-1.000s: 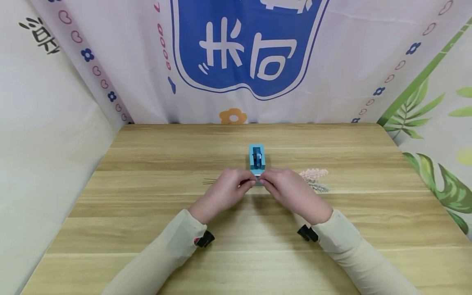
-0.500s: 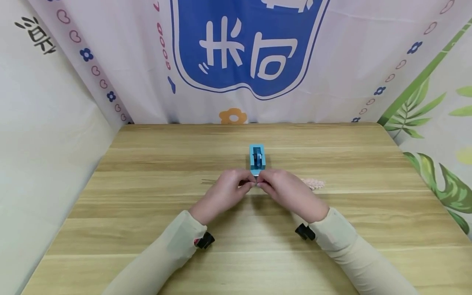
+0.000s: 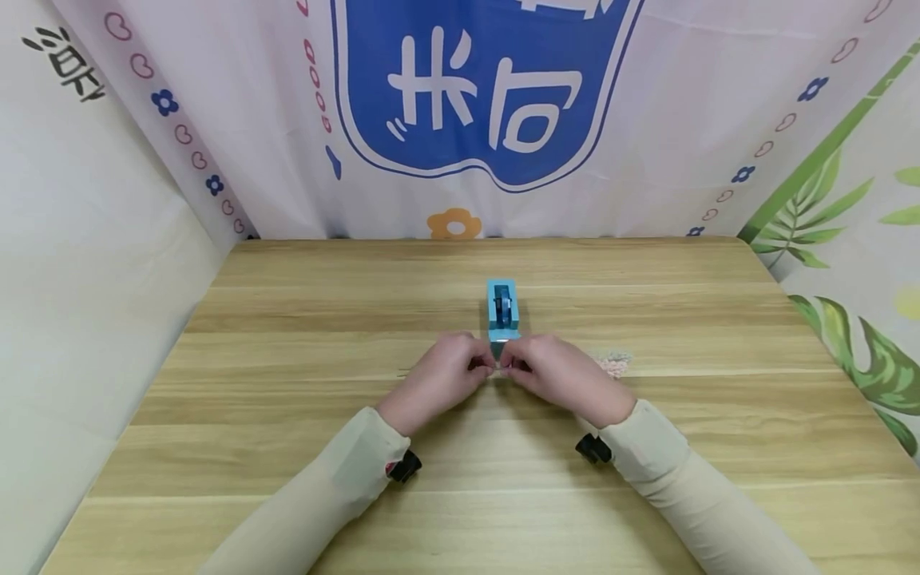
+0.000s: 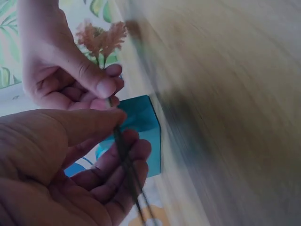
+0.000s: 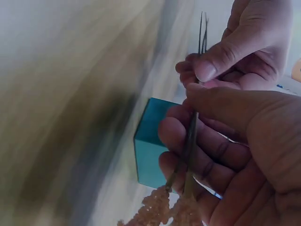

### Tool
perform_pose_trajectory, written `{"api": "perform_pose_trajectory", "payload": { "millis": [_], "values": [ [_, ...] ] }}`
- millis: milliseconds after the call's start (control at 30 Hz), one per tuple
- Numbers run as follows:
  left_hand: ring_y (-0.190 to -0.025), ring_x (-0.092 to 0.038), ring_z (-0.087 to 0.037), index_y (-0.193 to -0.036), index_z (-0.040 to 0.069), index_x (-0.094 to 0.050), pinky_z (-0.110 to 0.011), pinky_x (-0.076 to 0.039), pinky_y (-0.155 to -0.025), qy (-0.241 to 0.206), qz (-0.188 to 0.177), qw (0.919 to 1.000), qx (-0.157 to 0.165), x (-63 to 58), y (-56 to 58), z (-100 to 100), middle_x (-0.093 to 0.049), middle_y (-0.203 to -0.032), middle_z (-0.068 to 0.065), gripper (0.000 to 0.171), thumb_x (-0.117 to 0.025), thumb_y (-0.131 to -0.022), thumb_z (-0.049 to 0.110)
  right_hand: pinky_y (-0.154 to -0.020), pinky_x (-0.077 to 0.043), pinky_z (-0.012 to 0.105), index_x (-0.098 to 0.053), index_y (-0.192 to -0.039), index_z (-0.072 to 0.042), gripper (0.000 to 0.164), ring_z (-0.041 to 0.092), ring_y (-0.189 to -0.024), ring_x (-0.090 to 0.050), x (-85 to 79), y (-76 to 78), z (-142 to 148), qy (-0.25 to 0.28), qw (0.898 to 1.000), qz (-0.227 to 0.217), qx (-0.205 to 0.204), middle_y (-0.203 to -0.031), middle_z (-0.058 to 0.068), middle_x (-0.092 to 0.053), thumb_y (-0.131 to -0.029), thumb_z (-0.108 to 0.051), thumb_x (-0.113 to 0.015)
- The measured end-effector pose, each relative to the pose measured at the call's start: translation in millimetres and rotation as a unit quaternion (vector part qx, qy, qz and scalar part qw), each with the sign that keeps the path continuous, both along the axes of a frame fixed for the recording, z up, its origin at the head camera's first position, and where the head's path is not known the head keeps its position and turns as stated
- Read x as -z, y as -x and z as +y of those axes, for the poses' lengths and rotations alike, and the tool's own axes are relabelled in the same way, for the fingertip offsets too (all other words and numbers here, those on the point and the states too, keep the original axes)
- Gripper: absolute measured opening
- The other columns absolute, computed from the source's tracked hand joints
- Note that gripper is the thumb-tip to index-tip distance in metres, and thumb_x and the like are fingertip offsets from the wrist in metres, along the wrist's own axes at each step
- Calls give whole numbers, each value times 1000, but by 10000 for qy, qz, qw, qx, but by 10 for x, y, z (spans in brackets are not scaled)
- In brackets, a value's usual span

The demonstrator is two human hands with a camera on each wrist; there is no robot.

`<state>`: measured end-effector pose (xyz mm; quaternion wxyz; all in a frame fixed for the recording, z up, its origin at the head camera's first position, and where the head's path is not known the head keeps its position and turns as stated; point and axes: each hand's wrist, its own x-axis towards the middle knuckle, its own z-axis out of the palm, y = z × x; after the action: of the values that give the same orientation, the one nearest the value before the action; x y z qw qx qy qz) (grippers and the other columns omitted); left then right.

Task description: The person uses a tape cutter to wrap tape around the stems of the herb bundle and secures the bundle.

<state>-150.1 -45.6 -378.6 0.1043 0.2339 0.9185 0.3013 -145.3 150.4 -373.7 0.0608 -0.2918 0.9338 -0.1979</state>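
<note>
Both hands meet over the table, just in front of a light-blue tape dispenser. My left hand pinches thin dark flower stems between thumb and fingers, their bare ends sticking out to the left. Close beside it, my right hand pinches the same stems nearer the blooms. Fluffy pinkish flower heads extend past the right hand; in the head view a pale green one shows behind the pink. The fingers hide the middle of the stems.
The wood-grain table runs back to a printed cloth hanging behind it. The dispenser carries a roll of tape and stands close behind the fingertips. Black wrist cameras sit at both cuffs.
Both hands have come slightly toward the person, away from the dispenser, with the stems. The pink and green flower heads, apart a second ago, now overlap as the stems have turned.
</note>
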Motion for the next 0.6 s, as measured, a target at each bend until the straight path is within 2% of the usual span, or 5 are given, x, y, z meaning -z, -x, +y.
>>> {"api": "perform_pose_trajectory", "payload": {
  "millis": [167,367,600],
  "values": [
    [-81,-59,-14,-91,10,-77,-31,-54,-77,303,-98,9994,164,34,13,-12,-72,-91,-3,8,-72,-97,6,-77,-57,30,-73,-102,-10,5,9,-81,-64,46,2,-18,-262,9994,-228,-11,-94,2,-75,-100,-14,-71],
    [-78,-58,-14,-88,10,-75,-31,-53,-75,405,-182,9989,158,81,24,-39,-71,-87,-2,10,-72,-97,6,-72,-51,27,-68,-94,-15,6,9,-76,-57,93,9,-56,-447,9987,-220,-55,-89,-2,-70,-100,-14,-71],
    [-78,-58,-15,-90,9,-75,-30,-53,-75,616,-473,9969,159,90,23,-34,-70,-87,-2,8,-72,-96,4,-71,-51,27,-69,-95,-14,5,9,-79,-56,127,-24,-68,-602,9979,-80,-209,-94,0,-67,-98,-12,-72]
  ]
}}
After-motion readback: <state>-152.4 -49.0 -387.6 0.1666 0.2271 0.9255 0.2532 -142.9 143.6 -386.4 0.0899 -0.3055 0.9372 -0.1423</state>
